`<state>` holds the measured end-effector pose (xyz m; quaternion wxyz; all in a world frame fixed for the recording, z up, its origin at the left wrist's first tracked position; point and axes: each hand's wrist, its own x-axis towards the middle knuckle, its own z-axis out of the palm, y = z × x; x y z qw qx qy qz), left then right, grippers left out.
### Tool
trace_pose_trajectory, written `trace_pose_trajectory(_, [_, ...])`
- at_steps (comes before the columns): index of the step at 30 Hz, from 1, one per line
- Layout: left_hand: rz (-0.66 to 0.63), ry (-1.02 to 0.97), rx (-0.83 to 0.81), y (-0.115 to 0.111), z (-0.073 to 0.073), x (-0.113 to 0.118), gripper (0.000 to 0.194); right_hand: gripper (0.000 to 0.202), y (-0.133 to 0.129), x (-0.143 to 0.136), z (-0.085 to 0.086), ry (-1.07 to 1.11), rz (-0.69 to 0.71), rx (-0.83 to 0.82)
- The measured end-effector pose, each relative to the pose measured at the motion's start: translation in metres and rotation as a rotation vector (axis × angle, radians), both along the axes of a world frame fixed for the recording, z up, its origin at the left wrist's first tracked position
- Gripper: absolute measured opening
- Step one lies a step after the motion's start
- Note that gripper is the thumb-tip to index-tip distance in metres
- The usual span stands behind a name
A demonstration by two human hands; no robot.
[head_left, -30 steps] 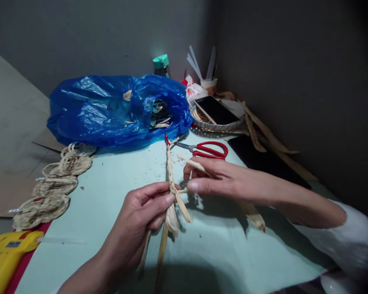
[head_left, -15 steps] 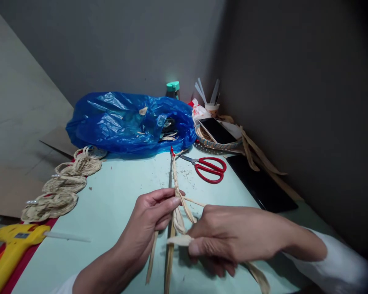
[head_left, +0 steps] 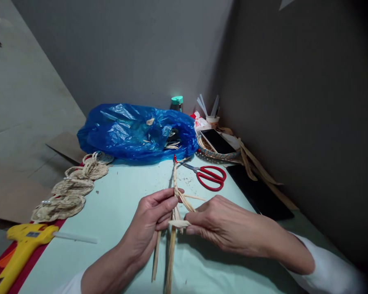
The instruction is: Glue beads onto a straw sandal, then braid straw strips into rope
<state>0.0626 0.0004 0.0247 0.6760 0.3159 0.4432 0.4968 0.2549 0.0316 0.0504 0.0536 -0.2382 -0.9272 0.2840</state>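
Note:
A narrow pale braid (head_left: 175, 176) of dried, husk-like strips runs toward me from a red tie (head_left: 175, 158) at its far end. My left hand (head_left: 151, 216) pinches the near end of the braid between thumb and fingers. Loose strips (head_left: 171, 261) hang below that grip toward the table's near edge. To the right, my right hand (head_left: 223, 224) is closed on husk strips, one of them a wide pale strip (head_left: 178, 223) whose end sticks out to the left past the thumb. Its other fingertips are partly hidden.
Red-handled scissors (head_left: 211, 178) lie beyond my right hand, near a black tablet (head_left: 260, 192). A blue plastic bag (head_left: 125, 132) and a basket with a phone (head_left: 217, 141) on it stand at the back. Coiled braided pieces (head_left: 72, 187) and a yellow glue gun (head_left: 30, 237) are at left.
My right hand has moved slightly up, bringing the wide strip closer to the braid. The left hand keeps its pinch. The whole view has shifted a little, with the background lower in frame.

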Motion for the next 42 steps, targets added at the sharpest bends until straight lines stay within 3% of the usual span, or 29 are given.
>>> trace_pose_trajectory(5, [-0.009, 0.001, 0.028, 0.002, 0.000, -0.001, 0.026, 0.042, 0.009, 0.003, -0.006, -0.020, -0.082, -0.055])
trace_pose_trajectory(10, [-0.032, 0.041, 0.036, 0.001, -0.004, -0.001, 0.029, 0.047, 0.017, 0.006, -0.006, 0.142, -0.168, -0.442])
trace_pose_trajectory(14, [-0.011, 0.055, 0.013, 0.000, -0.005, 0.000, 0.030, 0.046, 0.017, 0.006, -0.005, 0.176, -0.106, -0.673])
trace_pose_trajectory(17, [-0.022, 0.027, 0.009, 0.000, -0.005, 0.000, 0.030, 0.044, 0.017, 0.006, -0.006, 0.199, -0.075, -0.753])
trace_pose_trajectory(26, [-0.050, 0.019, 0.002, 0.002, -0.006, -0.001, 0.026, 0.040, 0.019, 0.004, -0.008, 0.074, -0.040, -0.669])
trace_pose_trajectory(31, [-0.059, 0.011, -0.023, 0.002, -0.008, -0.002, 0.026, 0.032, 0.018, 0.004, -0.007, -0.012, 0.063, -0.507])
trace_pose_trajectory(36, [-0.091, -0.003, -0.033, 0.004, -0.008, 0.000, 0.022, 0.034, 0.019, 0.004, -0.004, 0.018, 0.056, -0.350])
trace_pose_trajectory(42, [-0.082, 0.007, -0.032, 0.001, -0.006, 0.000, 0.022, 0.036, 0.021, 0.004, -0.001, 0.030, 0.043, -0.402])
